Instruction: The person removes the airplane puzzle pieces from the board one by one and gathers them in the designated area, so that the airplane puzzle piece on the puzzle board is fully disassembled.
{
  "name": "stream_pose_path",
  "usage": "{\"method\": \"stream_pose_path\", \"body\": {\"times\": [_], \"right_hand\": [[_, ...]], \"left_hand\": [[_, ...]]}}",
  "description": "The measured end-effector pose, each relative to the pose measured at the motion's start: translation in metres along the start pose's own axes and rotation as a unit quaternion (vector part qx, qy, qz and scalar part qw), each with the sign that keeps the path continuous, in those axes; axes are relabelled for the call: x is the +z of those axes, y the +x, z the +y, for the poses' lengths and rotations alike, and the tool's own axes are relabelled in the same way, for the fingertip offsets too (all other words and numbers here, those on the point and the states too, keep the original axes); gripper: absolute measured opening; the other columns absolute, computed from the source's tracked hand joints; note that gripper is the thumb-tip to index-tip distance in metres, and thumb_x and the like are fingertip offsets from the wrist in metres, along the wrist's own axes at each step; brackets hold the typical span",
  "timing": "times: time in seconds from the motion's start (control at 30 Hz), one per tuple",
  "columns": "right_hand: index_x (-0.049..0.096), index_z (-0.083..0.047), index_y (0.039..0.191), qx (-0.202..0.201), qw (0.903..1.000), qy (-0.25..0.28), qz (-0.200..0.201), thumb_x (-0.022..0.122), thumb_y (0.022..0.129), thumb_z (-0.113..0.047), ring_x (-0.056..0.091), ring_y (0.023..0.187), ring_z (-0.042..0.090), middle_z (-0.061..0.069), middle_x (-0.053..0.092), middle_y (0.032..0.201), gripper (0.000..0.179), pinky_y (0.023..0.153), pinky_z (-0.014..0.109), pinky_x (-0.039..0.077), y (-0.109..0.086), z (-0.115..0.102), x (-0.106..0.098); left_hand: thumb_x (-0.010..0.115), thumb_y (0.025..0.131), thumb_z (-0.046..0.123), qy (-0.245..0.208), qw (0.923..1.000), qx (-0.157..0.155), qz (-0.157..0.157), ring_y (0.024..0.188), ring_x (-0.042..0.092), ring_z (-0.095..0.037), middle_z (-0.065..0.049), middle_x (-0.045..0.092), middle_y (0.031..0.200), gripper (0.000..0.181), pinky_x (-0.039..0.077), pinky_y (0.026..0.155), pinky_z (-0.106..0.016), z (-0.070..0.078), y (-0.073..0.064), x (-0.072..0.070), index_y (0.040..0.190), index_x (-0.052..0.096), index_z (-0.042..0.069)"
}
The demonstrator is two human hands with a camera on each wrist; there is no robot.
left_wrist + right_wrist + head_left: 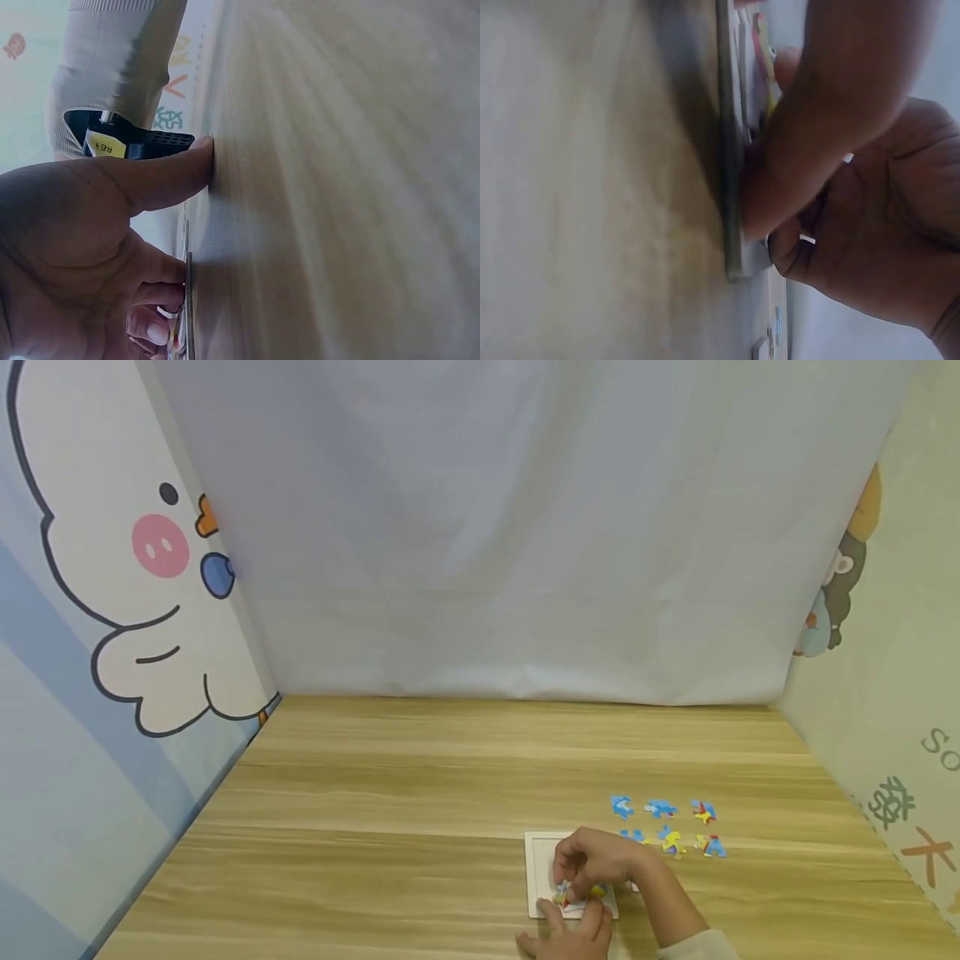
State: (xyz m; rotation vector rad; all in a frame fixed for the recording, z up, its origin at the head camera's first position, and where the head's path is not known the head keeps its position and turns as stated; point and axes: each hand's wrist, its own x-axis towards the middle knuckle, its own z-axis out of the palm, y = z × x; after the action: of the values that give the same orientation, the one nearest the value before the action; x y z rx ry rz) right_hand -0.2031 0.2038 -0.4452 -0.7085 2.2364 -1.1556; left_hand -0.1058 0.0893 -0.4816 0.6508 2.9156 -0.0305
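A pale puzzle tray (534, 877) lies near the table's front edge, with several colourful puzzle pieces (597, 891) in its lower part. My right hand (603, 857) reaches over the tray from the right. Its thumb and fingers are curled down and pinch a small puzzle piece (561, 898), mostly hidden by the fingertips. My left hand (573, 939) rests at the tray's near edge with fingers spread, touching the rim. In the left wrist view, the left hand's (82, 247) thumb reaches to the tabletop. The tray (731, 150) appears edge-on in the right wrist view.
Loose puzzle pieces lie in rows right of and behind the tray, among them a blue one (622, 807), a blue and red one (703, 812) and a yellow one (671, 840). A grey-white curtain (525, 543) closes off the table's (360, 827) back; printed panels stand on both sides.
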Motion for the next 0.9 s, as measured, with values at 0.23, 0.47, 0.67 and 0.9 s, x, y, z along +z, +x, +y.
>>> {"method": "stream_pose_path", "body": {"times": [0.23,0.47,0.67,0.9], "right_hand": [[0.064,-0.004,0.078,0.003,0.9998,0.017,-0.005,0.065,0.061,0.015,0.047,0.061,0.007,-0.002,0.054,0.067,0.025,0.056,0.019,0.040,0.001,-0.002,0.002],[0.062,0.000,0.085,0.000,0.9987,0.048,0.016,0.065,0.068,0.012,0.050,0.058,0.010,0.003,0.056,0.066,0.021,0.054,0.020,0.041,-0.004,-0.008,-0.006],[0.064,0.001,0.087,-0.026,0.9972,0.065,0.025,0.066,0.071,0.008,0.046,0.056,0.008,0.000,0.053,0.064,0.017,0.052,0.019,0.039,-0.007,-0.006,-0.012],[0.066,-0.001,0.087,-0.031,0.9965,0.070,0.034,0.070,0.074,0.003,0.047,0.058,0.007,-0.001,0.053,0.065,0.014,0.053,0.020,0.040,-0.006,0.001,-0.013]], "left_hand": [[0.068,0.069,0.061,0.003,0.9997,-0.001,0.023,0.110,0.040,-0.043,0.021,0.035,0.122,0.061,0.043,0.064,-0.066,0.002,0.001,0.003,0.124,0.053,0.040],[0.066,0.067,0.065,0.000,0.9994,0.029,0.019,0.108,0.041,-0.045,0.020,0.037,0.129,0.066,0.045,0.062,-0.066,-0.005,-0.002,0.000,0.126,0.055,0.036],[0.063,0.069,0.066,-0.005,0.9992,0.037,0.015,0.108,0.041,-0.046,0.019,0.037,0.131,0.067,0.044,0.061,-0.068,-0.005,0.001,0.002,0.128,0.054,0.035],[0.062,0.069,0.068,0.006,0.9994,0.032,0.009,0.108,0.041,-0.046,0.020,0.036,0.132,0.070,0.044,0.062,-0.067,-0.005,0.002,0.003,0.129,0.052,0.035]]}}
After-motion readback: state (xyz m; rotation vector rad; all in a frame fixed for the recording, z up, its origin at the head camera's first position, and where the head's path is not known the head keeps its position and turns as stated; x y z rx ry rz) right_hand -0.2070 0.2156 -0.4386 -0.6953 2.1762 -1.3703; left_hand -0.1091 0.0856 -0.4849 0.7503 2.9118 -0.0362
